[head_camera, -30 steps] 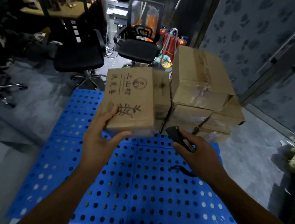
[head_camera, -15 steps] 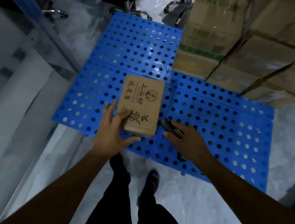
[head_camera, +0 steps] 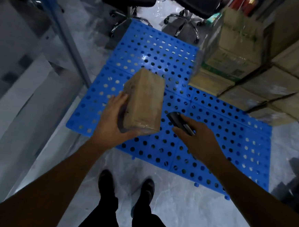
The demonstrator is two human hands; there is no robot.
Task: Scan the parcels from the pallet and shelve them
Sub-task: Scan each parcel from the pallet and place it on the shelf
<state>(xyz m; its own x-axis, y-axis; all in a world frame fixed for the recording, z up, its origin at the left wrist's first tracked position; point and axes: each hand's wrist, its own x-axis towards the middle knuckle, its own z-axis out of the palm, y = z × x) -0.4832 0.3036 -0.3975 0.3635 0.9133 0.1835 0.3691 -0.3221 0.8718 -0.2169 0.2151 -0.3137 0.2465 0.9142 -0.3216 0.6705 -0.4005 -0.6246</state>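
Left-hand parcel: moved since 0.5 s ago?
Yes. Against the blue pallet, framed much the same, the parcel in the left hand has rolled: its printed face no longer shows. It stays over the pallet's left half.

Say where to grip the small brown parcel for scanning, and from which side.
Grip the small parcel at its near end from the left, as the left hand does: thumb under the near edge, fingers on the left face. It is narrow, so one hand spans it, leaving the broad face clear for the scanner in the right hand.
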